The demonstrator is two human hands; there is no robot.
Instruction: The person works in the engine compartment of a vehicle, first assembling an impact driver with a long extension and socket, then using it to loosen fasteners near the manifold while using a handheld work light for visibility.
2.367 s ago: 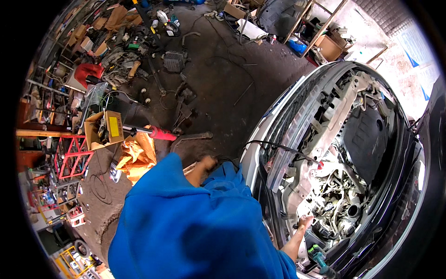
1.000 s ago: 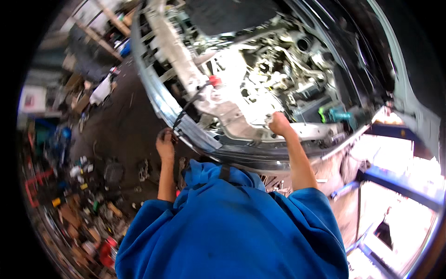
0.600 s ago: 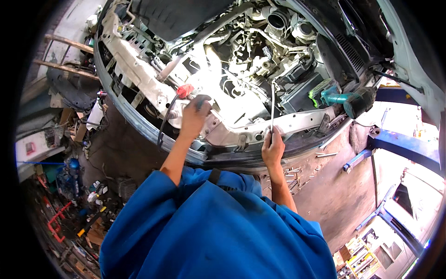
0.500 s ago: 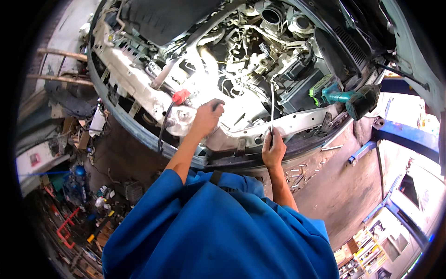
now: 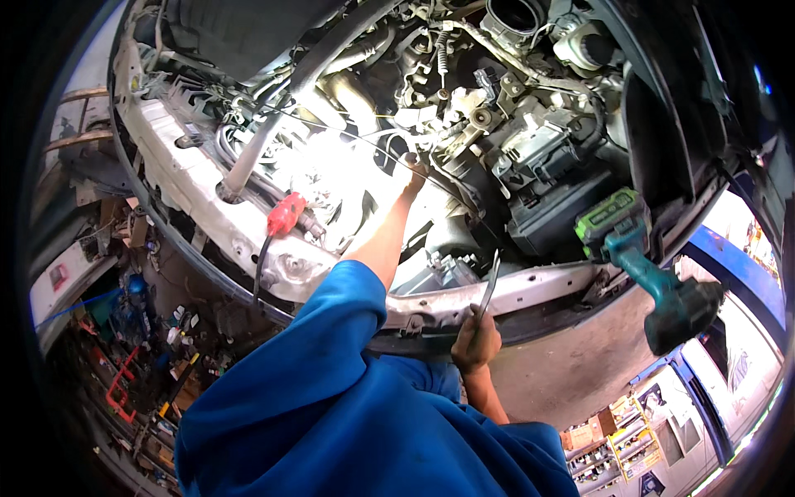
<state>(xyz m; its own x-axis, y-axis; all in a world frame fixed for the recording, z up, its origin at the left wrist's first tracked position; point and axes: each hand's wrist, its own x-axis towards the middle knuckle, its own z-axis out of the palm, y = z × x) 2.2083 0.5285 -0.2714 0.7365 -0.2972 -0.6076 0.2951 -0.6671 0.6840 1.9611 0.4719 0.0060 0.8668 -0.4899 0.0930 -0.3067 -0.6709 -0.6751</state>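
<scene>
My left hand (image 5: 408, 176) reaches deep into the engine bay of a car, its fingers curled together at a thin dark cable (image 5: 377, 147) that crosses them. Strong light washes out the parts beneath it. In front of the radiator support (image 5: 451, 305), my right hand (image 5: 476, 341) is closed around a slim metal bar (image 5: 493, 280), which slants upward with its narrow tip free. A red device with a black lead (image 5: 286, 214) lies on the support, left of my left arm.
A teal cordless impact wrench (image 5: 654, 269) with a green battery rests at the bay's right edge. Near it sits a black box (image 5: 551, 219). Blue lift parts (image 5: 737, 265) stand at right. Tools and scrap (image 5: 157, 331) cover the floor at left; a parts rack (image 5: 633, 443) is lower right.
My left hand has gone from the radiator support further into the bay. My right hand has drawn back toward me, and the metal bar is now clear of the engine parts. The view has shifted.
</scene>
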